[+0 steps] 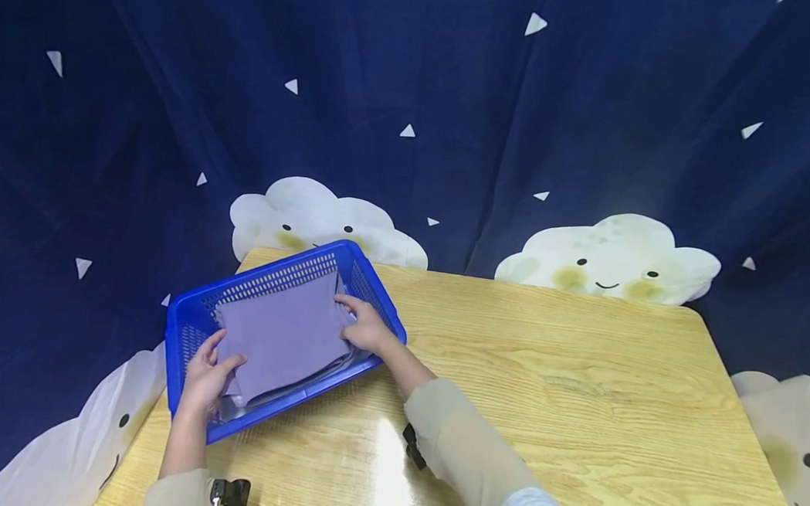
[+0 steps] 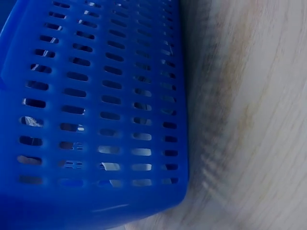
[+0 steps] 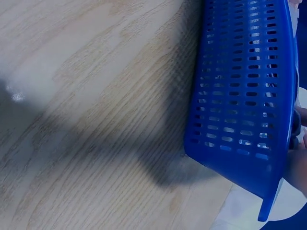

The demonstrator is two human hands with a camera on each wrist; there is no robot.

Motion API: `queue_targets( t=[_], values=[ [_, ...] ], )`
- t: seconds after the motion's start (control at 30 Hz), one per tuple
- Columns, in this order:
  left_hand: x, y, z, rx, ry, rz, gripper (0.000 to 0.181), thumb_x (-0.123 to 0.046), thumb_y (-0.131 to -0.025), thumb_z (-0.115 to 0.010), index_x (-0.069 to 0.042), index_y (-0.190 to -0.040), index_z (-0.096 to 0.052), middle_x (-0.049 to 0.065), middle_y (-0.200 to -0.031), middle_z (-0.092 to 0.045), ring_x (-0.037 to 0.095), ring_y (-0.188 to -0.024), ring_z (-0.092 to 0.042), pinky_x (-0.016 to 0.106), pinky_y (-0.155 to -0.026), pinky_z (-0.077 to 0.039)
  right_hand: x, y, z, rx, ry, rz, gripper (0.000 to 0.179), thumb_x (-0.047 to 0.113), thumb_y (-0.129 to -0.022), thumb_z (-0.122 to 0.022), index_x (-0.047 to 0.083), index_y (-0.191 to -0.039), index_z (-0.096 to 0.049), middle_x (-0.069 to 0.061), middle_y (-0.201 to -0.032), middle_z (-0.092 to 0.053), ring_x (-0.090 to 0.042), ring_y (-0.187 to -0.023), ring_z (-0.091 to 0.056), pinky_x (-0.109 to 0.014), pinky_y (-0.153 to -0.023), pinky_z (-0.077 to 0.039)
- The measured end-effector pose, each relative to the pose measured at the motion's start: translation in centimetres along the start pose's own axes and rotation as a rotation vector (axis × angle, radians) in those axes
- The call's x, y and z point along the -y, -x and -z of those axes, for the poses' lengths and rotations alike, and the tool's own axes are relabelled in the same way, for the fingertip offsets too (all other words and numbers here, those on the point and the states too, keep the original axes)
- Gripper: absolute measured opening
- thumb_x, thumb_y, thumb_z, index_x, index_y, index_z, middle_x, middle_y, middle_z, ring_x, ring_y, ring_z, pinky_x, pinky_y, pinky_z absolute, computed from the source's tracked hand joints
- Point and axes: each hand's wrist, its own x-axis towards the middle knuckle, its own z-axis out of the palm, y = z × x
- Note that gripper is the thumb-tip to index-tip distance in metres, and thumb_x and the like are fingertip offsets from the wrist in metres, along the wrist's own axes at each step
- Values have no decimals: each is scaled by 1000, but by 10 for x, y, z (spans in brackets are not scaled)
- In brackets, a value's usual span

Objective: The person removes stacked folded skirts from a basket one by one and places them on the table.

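A blue slotted plastic basket (image 1: 271,276) sits on the left part of a wooden table (image 1: 579,372). A folded purple cloth (image 1: 285,335) lies inside it, on top of other fabric. My left hand (image 1: 208,371) holds the cloth's near left corner, thumb on top. My right hand (image 1: 366,326) holds the cloth's right edge, just inside the basket's right wall. The left wrist view shows only the basket's outer wall (image 2: 96,96) and the table (image 2: 249,120). In the right wrist view I see the basket's wall (image 3: 244,96), the table (image 3: 96,96) and part of my right hand (image 3: 298,167) at the edge.
A dark blue curtain (image 1: 456,94) with white clouds and triangles hangs behind and around the table. The table's left edge runs close beside the basket. Bare wood stretches to the right of the basket. Both forearms wear beige sleeves.
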Motion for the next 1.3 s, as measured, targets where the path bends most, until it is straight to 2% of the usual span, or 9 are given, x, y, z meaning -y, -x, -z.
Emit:
queue_targets(
  t=[0.13, 0.17, 0.23, 0.37, 0.47, 0.67, 1.07, 1.3],
  values=[
    [-4, 1, 0, -7, 7, -18, 71, -3, -85, -55, -13, -145, -20, 19, -150, 0, 25, -138, -3, 40, -108, -23, 3, 2, 4, 1, -25, 8, 68, -7, -74, -62, 17, -135, -45, -13, -122, -52, -26, -112, -49, -40, -93, -42],
    [-5, 2, 0, -9, 8, -22, 71, -3, -85, -55, -12, -145, -20, 19, -150, 2, 24, -138, 1, 40, -108, -21, 4, 3, 5, 1, -29, 12, 68, -7, -74, -62, 17, -136, -45, -13, -123, -52, -27, -113, -48, -41, -94, -42],
    [-7, 3, 0, -16, -12, -26, 71, -4, -85, -56, -14, -145, -21, 18, -151, 1, 23, -138, 1, 37, -106, -26, 4, 4, 6, 1, -41, 22, 68, -7, -75, -62, 17, -136, -45, -13, -124, -51, -27, -113, -49, -41, -94, -42],
    [-10, 5, -1, -18, -8, -36, 71, -4, -84, -56, -14, -145, -21, 17, -151, 2, 24, -138, 1, 38, -105, -28, 5, 5, 9, -4, -53, 32, 67, -7, -75, -63, 18, -135, -46, -13, -125, -51, -28, -115, -48, -41, -93, -42],
    [-13, 6, -1, -16, 21, -45, 72, -1, -84, -56, -13, -145, -21, 16, -151, 4, 25, -138, 3, 43, -108, -21, 6, 6, 11, -6, -56, 37, 67, -6, -75, -62, 18, -135, -46, -14, -125, -51, -29, -118, -46, -42, -94, -42],
    [-17, 7, -3, -32, 44, -56, 71, 1, -83, -55, -13, -145, -22, 12, -152, 5, 24, -138, 3, 45, -108, -21, 7, 9, 15, -17, -60, 72, 66, -6, -75, -62, 18, -135, -46, -14, -124, -52, -29, -116, -47, -43, -94, -41],
    [-24, 8, -9, -58, 81, -110, 70, 5, -83, -55, -11, -144, -25, 12, -152, 0, 24, -138, -2, 46, -107, -23, 11, 12, 24, -46, -62, 114, 65, -4, -76, -63, 19, -134, -47, -12, -124, -52, -25, -121, -42, -44, -99, -36],
    [-30, 9, -16, -71, 63, -151, 68, 6, -81, -55, -9, -142, -29, 12, -152, -4, 26, -138, -3, 45, -108, -21, 7, 13, 31, -57, -133, 161, 64, -8, -75, -62, 16, -133, -49, -12, -123, -53, -24, -115, -46, -42, -97, -37]
  ],
)
